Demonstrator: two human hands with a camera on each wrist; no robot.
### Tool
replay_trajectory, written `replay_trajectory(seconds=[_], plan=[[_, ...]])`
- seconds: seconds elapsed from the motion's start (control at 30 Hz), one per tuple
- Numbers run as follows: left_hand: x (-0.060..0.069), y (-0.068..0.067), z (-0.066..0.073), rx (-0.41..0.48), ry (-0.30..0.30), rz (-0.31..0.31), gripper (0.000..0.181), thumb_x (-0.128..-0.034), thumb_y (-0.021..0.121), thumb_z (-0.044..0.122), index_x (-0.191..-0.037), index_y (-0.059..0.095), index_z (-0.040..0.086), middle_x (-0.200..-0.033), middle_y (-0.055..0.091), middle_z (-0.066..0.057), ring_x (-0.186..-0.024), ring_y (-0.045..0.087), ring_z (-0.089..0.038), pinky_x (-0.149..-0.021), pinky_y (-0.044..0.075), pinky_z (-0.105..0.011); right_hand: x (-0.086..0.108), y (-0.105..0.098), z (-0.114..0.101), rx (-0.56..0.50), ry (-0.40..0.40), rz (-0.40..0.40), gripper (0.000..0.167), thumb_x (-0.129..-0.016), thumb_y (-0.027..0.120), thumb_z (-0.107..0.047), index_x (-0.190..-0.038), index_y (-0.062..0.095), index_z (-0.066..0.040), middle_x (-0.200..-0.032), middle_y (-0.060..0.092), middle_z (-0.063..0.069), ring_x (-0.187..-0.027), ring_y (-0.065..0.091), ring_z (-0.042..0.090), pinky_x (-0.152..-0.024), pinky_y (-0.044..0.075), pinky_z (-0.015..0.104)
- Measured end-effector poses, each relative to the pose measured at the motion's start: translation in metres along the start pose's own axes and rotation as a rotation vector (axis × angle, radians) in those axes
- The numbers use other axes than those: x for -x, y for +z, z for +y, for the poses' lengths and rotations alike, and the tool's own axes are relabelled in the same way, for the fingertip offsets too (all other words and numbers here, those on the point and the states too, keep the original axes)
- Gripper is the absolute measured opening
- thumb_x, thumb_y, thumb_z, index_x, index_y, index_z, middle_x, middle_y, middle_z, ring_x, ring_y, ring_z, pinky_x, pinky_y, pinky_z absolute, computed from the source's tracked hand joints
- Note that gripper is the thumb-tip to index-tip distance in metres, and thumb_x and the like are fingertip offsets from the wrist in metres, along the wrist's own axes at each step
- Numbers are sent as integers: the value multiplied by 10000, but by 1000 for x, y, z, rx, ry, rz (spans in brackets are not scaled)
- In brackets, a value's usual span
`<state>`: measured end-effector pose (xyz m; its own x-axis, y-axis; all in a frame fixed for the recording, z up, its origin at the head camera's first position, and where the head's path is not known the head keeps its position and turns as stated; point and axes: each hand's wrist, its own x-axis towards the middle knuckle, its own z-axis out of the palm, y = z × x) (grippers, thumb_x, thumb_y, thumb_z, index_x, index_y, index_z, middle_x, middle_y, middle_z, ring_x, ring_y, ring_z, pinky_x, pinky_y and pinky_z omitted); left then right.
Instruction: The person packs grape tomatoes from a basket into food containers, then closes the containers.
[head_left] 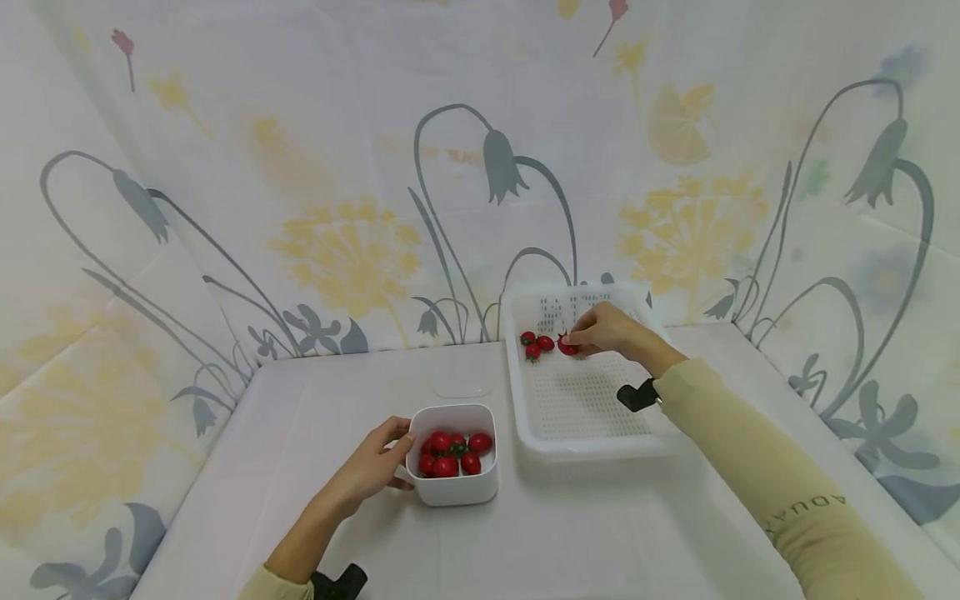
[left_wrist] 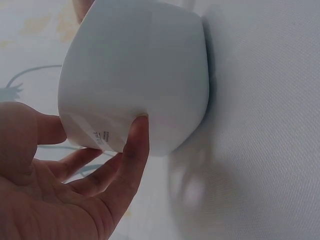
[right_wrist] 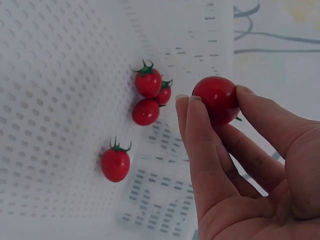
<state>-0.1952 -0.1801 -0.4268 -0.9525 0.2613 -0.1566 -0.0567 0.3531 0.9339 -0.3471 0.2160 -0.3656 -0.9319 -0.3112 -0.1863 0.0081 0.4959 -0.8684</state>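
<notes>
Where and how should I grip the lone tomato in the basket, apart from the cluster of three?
Probably pinch the lone tomato across its rounded red sides, coming from above through the open top of the white basket. It lies apart from the three clustered tomatoes, leaving room around it; its green stem leaves stick out at one end, so avoid those.

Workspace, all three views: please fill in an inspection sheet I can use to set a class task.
Surface: white tabletop, weave-textured.
Job's things: white container holding cherry tomatoes; perforated white basket holding four, one apart from three.
Clutter: faint rounded outline beyond the container, unidentifiable.
Hands: left hand holds the container's side; right hand pinches another cherry tomato over the basket.
Cables: nothing seen.
Surroundings: floral-printed backdrop behind the tabletop and at both sides.
</notes>
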Motion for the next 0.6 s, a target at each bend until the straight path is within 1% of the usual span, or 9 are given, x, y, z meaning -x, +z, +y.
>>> replay_trajectory(seconds=[0.03, 0.17, 0.27, 0.43, 0.53, 0.6], plan=[[0, 0, 0, 0, -1, 0, 346, -1089, 487, 184, -1385, 494, 5, -1411, 517, -246, -960, 672, -292, -723, 640, -435, 2, 0, -1, -4, -5, -4, 313, -978, 677, -67, -1158, 646, 187, -1086, 725, 231, -895, 754, 254, -934, 585, 446], [0, 0, 0, -1, -6, 3, 349, -1089, 487, 188, -1388, 495, 8, -1412, 517, -244, -957, 670, -291, -723, 640, -436, 7, 3, -6, -16, -29, -16, 309, -980, 676, -73, -1150, 650, 183, -1063, 731, 223, -810, 747, 176, -846, 621, 370], [0, 0, -1, 1, -6, 2, 348, -1090, 485, 187, -1388, 494, 7, -1414, 515, -246, -959, 668, -293, -723, 640, -437, 11, 6, -10, -20, -46, -24, 303, -976, 685, -85, -1136, 664, 171, -1038, 738, 210, -767, 732, 131, -789, 625, 327], [0, 0, -2, 4, -2, -2, 351, -1090, 483, 187, -1390, 490, 5, -1413, 513, -248, -964, 669, -293, -723, 641, -435, 20, 10, -16, -14, -62, -26, 291, -976, 693, -108, -1126, 684, 141, -1047, 737, 194, -862, 743, 193, -814, 620, 315], [-1, 0, -2, 5, -1, -3, 354, -1090, 484, 191, -1391, 490, 3, -1410, 514, -246, -967, 666, -291, -724, 640, -435, 25, 13, -19, -41, -68, -35, 288, -979, 689, -102, -1135, 681, 139, -1071, 723, 196, -925, 742, 239, -843, 617, 321], [-1, 0, -1, 6, -1, -1, 355, -1090, 485, 192, -1390, 491, 2, -1409, 516, -246, -964, 666, -290, -725, 640, -435, 27, 16, -22, -61, -70, -39, 284, -978, 689, -96, -1136, 678, 140, -1071, 716, 194, -933, 740, 249, -854, 616, 328]])
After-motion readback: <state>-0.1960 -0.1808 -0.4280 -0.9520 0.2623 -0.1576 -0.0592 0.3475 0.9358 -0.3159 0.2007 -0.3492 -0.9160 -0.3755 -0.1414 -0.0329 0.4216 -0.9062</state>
